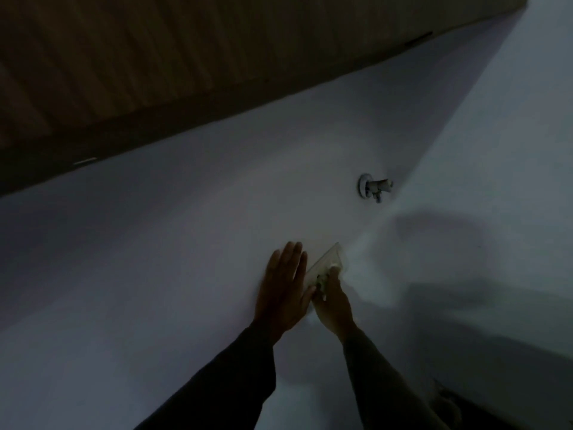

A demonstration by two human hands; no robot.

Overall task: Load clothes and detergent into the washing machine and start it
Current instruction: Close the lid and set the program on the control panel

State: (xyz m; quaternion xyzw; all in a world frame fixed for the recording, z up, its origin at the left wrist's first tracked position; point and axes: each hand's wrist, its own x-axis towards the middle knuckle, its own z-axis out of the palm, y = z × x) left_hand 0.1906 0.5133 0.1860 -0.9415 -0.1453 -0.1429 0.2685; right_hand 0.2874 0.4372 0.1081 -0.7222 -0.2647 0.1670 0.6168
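Left hand [283, 287] flat; right hand [334, 305] at cover [325, 264]

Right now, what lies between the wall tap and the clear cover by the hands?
Only bare wall between tap and cover, per the head view.

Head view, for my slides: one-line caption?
Left hand flat on the wall, right hand grips a clear-covered fitting below a tap.

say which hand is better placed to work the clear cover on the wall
Right: the right hand holds the clear cover; the left hand lies flat on the wall beside it.
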